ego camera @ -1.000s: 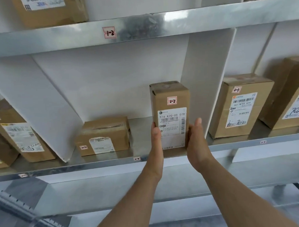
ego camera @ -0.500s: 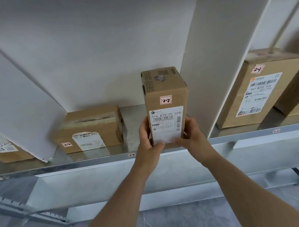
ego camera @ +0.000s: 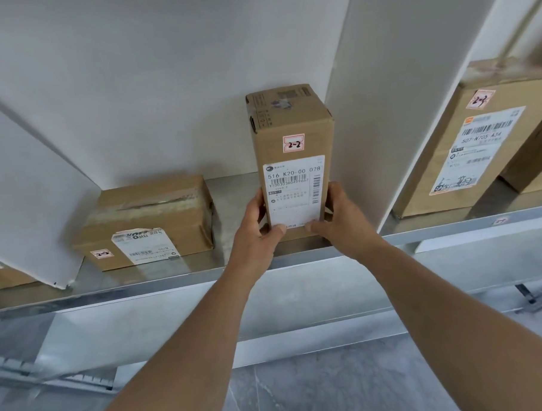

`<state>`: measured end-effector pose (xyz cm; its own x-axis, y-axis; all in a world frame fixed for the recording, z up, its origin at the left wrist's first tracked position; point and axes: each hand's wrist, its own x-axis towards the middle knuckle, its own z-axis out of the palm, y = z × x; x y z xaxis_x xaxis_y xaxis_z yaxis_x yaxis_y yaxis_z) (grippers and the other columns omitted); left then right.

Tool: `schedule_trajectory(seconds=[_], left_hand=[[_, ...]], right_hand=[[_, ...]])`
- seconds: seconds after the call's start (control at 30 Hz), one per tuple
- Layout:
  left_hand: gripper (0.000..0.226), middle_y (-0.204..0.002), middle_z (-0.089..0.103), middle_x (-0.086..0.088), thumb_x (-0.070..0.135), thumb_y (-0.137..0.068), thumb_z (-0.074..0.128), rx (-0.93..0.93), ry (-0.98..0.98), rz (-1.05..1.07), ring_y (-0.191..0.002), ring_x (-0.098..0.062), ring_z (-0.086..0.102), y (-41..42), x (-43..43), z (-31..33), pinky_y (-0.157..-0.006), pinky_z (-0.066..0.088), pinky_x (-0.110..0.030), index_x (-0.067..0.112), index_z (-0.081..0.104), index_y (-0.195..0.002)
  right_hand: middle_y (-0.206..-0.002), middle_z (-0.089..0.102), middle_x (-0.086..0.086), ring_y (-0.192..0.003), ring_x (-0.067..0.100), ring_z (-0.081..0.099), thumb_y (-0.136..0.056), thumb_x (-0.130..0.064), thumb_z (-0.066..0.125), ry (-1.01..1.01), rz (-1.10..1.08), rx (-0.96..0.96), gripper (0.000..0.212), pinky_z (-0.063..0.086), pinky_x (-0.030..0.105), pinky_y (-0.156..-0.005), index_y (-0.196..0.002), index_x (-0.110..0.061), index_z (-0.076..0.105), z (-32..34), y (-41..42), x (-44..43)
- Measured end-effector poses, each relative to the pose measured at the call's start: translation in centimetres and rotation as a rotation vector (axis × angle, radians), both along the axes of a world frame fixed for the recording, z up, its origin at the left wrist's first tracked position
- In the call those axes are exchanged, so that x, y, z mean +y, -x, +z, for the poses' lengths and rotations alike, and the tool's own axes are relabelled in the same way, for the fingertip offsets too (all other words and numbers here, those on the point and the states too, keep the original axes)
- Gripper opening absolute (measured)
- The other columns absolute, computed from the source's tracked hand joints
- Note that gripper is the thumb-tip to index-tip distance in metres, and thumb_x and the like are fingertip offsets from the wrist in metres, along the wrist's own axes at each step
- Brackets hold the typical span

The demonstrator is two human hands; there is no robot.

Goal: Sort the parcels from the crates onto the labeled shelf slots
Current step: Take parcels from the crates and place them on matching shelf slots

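Tall parcel (ego camera: 292,142) marked 2-2, gripped on both sides, upright in its slot

Left hand (ego camera: 255,234) and right hand (ego camera: 342,227) clamp it low down, thumbs on the front label, fingers curled round the sides. It's near the shelf's front edge (ego camera: 173,284), just beside the white divider (ego camera: 383,107) on its right, with open shelf between it and the flat parcel (ego camera: 152,216) to the left.

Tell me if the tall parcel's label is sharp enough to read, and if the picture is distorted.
Head view: on the tall parcel the shipping label reads 516 K20-00 028 sharply, finer print blurs; head view: the shelf edge and divider slant from wide-angle distortion.
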<state>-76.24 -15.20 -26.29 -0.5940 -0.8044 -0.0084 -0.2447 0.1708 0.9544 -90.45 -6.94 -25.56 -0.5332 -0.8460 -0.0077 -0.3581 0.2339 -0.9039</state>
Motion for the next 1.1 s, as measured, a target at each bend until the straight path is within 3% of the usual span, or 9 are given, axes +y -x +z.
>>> schedule_trajectory(seconds=[0.3, 0.43, 0.57, 0.7, 0.83, 0.9, 1.0, 1.1], left_hand=[[0.068, -0.148, 0.045, 0.008, 0.004, -0.094, 0.057, -0.014, -0.020, -0.003, -0.133, -0.009, 0.042, 0.1, -0.4, -0.2, -0.074, 0.035, 0.007, 0.029, 0.025, -0.148], [0.074, -0.150, 0.042, 0.009, 0.004, -0.092, 0.062, -0.024, -0.032, -0.006, -0.138, -0.011, 0.038, 0.1, -0.6, -0.1, -0.094, 0.038, -0.014, 0.032, 0.023, -0.148], [0.085, -0.156, 0.032, 0.003, 0.009, -0.088, 0.068, -0.025, -0.070, 0.023, -0.143, -0.017, 0.030, 0.0, -0.8, 0.3, -0.114, 0.032, -0.038, 0.028, 0.015, -0.151], [0.088, -0.161, 0.022, 0.000, 0.015, -0.087, 0.070, -0.042, -0.076, 0.054, -0.147, -0.019, 0.023, -0.8, 0.0, 1.4, -0.117, 0.025, -0.042, 0.029, 0.012, -0.151], [0.079, -0.161, 0.021, 0.002, 0.032, -0.092, 0.064, -0.008, -0.057, 0.073, -0.147, -0.016, 0.021, -2.8, 2.2, 2.5, -0.116, 0.024, -0.040, 0.030, 0.013, -0.153], [0.072, -0.163, 0.015, 0.007, 0.043, -0.096, 0.051, 0.031, -0.074, 0.072, -0.148, -0.013, 0.018, -4.0, 4.0, 3.1, -0.116, 0.021, -0.037, 0.032, 0.010, -0.154], [0.068, -0.162, 0.014, 0.012, 0.063, -0.093, 0.029, 0.146, -0.211, 0.118, -0.148, -0.010, 0.017, -5.9, 7.1, 3.4, -0.121, 0.015, -0.039, 0.038, 0.011, -0.154], [0.066, -0.161, 0.015, 0.013, 0.068, -0.092, 0.015, 0.203, -0.342, 0.195, -0.147, -0.013, 0.020, -7.9, 10.0, 3.5, -0.122, 0.013, -0.043, 0.041, 0.013, -0.152]], right_hand=[[-0.141, 0.051, -0.005, -0.129, 0.018, 0.048, -0.086, -0.001, 0.069, -0.039, -0.019, 0.001, 0.065, 0.047, 0.033, -0.098, -0.136, -0.021, 0.034, 0.5, -0.3, -0.1], [-0.141, 0.050, -0.006, -0.128, 0.017, 0.049, -0.084, -0.001, 0.070, -0.048, -0.035, 0.024, 0.070, 0.046, 0.028, -0.094, -0.140, -0.021, 0.032, 0.6, -0.5, 0.0], [-0.140, 0.050, -0.004, -0.129, 0.018, 0.047, -0.082, 0.000, 0.071, -0.036, -0.048, 0.015, 0.077, 0.044, 0.040, -0.103, -0.143, -0.022, 0.031, 1.3, -1.1, 0.2], [-0.141, 0.046, -0.004, -0.123, 0.006, 0.039, -0.080, 0.000, 0.074, -0.026, -0.045, 0.023, 0.085, 0.039, 0.034, -0.106, -0.147, -0.022, 0.026, 2.3, -1.6, 1.0], [-0.153, 0.032, -0.001, -0.140, 0.019, 0.030, -0.083, -0.016, 0.075, -0.054, -0.102, 0.056, 0.091, 0.030, 0.039, -0.112, -0.153, -0.020, 0.017, 2.7, -2.6, 3.1], [-0.160, 0.020, -0.003, -0.146, 0.019, 0.021, -0.088, -0.034, 0.068, -0.051, -0.139, 0.049, 0.087, 0.023, 0.041, -0.116, -0.155, -0.021, 0.012, 2.7, -3.7, 4.8], [-0.163, 0.007, -0.008, -0.149, 0.016, 0.010, -0.091, -0.061, 0.042, 0.013, -0.159, -0.075, 0.079, 0.014, 0.040, -0.118, -0.155, -0.029, 0.009, 3.6, -6.7, 7.6], [-0.163, 0.007, -0.010, -0.149, 0.013, 0.007, -0.090, -0.067, 0.020, 0.033, -0.145, -0.269, 0.072, 0.009, 0.041, -0.119, -0.154, -0.035, 0.010, 4.7, -10.1, 9.8]])
